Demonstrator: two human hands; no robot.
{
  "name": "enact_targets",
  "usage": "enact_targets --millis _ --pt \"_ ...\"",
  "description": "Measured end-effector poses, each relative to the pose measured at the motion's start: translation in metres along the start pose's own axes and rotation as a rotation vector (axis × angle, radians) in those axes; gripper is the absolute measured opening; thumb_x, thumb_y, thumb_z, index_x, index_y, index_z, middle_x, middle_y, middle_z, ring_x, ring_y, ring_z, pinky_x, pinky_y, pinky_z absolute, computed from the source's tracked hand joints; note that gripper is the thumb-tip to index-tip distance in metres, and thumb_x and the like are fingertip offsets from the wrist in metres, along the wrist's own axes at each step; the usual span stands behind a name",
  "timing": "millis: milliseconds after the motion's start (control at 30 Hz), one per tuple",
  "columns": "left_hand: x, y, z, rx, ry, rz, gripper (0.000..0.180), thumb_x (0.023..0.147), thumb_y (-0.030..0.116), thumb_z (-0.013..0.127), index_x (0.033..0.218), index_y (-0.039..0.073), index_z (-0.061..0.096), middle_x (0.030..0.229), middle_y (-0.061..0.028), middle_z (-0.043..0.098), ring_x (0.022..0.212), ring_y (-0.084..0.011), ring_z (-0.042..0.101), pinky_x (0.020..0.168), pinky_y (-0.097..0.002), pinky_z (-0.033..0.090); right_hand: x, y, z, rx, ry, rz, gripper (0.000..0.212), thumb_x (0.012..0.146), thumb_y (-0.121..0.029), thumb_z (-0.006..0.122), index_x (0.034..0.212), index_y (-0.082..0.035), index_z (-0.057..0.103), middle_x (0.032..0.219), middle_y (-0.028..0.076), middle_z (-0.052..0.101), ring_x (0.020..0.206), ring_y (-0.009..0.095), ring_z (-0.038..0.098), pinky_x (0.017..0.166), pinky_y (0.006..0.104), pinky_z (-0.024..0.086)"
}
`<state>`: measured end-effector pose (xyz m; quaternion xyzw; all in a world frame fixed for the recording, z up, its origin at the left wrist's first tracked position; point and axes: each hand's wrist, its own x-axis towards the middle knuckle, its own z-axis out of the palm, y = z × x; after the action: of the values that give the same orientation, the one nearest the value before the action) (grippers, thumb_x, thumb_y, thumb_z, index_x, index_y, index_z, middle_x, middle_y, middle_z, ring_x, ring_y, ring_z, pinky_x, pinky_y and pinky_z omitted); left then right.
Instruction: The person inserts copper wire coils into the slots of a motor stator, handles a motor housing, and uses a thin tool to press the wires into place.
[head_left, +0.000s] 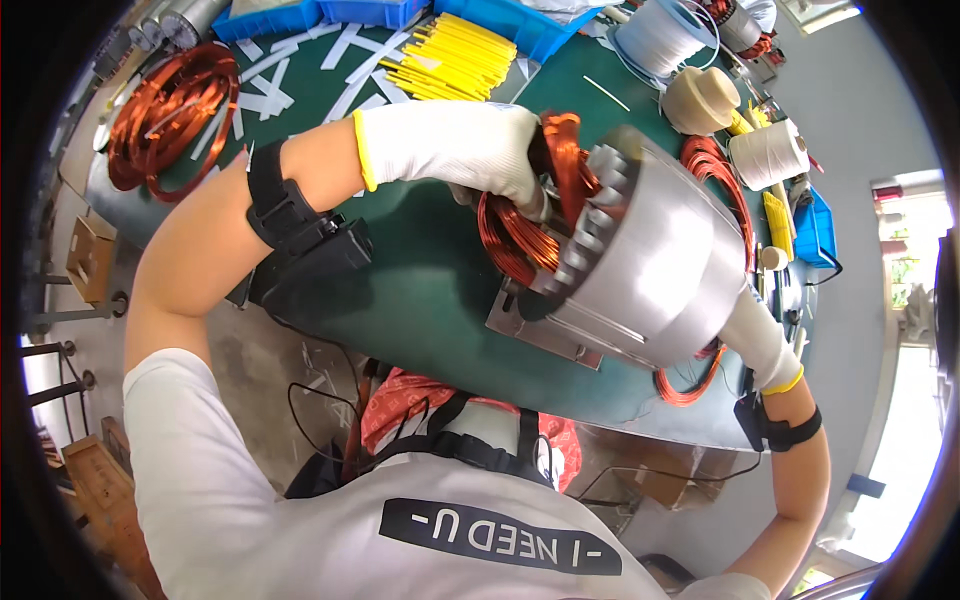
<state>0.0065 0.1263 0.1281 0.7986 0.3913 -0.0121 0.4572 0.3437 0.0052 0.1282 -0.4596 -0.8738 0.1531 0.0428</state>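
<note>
A silver metal motor stator [665, 240] lies tilted on the green table, its slotted, toothed end facing left. Copper wire coils [522, 240] come out of that end, with a thick upright bundle at the top and a looped bundle below it. My left hand [500, 150], in a white glove with a yellow cuff, is closed around the copper wire at the stator's mouth; some of its fingertips are hidden among the coils. At the stator's right end is my right hand [758, 338], also gloved. Its fingers are hidden behind the metal shell.
Yellow strips [455, 58] and white paper strips [270, 85] lie at the back. Loose copper wire [170, 120] rests at the left. White spools [662, 38], a thread cone [700, 100] and more red-brown wire [715, 165] stand along the right. A metal plate [540, 330] sits below the stator.
</note>
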Motion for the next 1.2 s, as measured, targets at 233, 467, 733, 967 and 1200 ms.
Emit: enact_targets --millis 233,467,733,967,1200 --pt "0.018 -0.026 0.013 -0.112 0.083 0.085 0.050 0.076 0.020 0.070 0.114 -0.003 0.050 0.080 -0.0126 0.064 0.071 -0.0210 0.064 0.066 -0.0305 0.051 0.059 -0.034 0.006 0.577 -0.057 0.379 0.032 0.089 -0.008 0.059 0.121 -0.003 0.055 0.122 0.009 0.058 0.108 0.018 0.057 0.092 0.0328 0.046" --pt "0.016 -0.028 0.000 -0.359 -0.036 0.181 0.054 0.075 0.012 0.064 0.123 -0.001 0.044 0.095 -0.0200 0.064 0.088 -0.0279 0.065 0.074 -0.0346 0.052 0.070 -0.042 -0.013 0.671 -0.083 0.476 0.038 0.091 -0.009 0.058 0.128 -0.004 0.050 0.129 0.009 0.053 0.116 0.019 0.051 0.098 0.0332 0.042" --pt "0.006 -0.021 -0.008 0.039 -0.036 0.129 0.067 0.075 0.028 0.068 0.128 -0.003 0.043 0.099 -0.0211 0.066 0.094 -0.0297 0.066 0.082 -0.0357 0.051 0.053 -0.041 0.003 0.767 -0.071 0.471 0.045 0.093 -0.011 0.057 0.136 -0.004 0.044 0.137 0.010 0.047 0.125 0.019 0.045 0.104 0.0338 0.038" --pt "0.009 -0.032 -0.001 0.016 0.033 0.271 0.066 0.077 0.027 0.064 0.129 -0.008 0.040 0.097 -0.0240 0.065 0.093 -0.0347 0.065 0.081 -0.0381 0.051 0.028 -0.024 0.013 0.842 -0.060 0.516 0.052 0.094 -0.013 0.056 0.142 -0.005 0.038 0.145 0.010 0.042 0.132 0.019 0.040 0.109 0.0342 0.034" --pt "0.020 -0.016 -0.030 0.149 -0.155 0.307 0.060 0.079 0.026 0.064 0.120 -0.014 0.045 0.090 -0.0205 0.069 0.086 -0.0303 0.068 0.072 -0.0339 0.053 0.104 -0.105 -0.002 0.690 0.027 0.580 0.073 0.091 -0.012 0.062 0.150 -0.005 0.019 0.152 0.007 0.029 0.132 0.019 0.040 0.106 0.0317 0.037"
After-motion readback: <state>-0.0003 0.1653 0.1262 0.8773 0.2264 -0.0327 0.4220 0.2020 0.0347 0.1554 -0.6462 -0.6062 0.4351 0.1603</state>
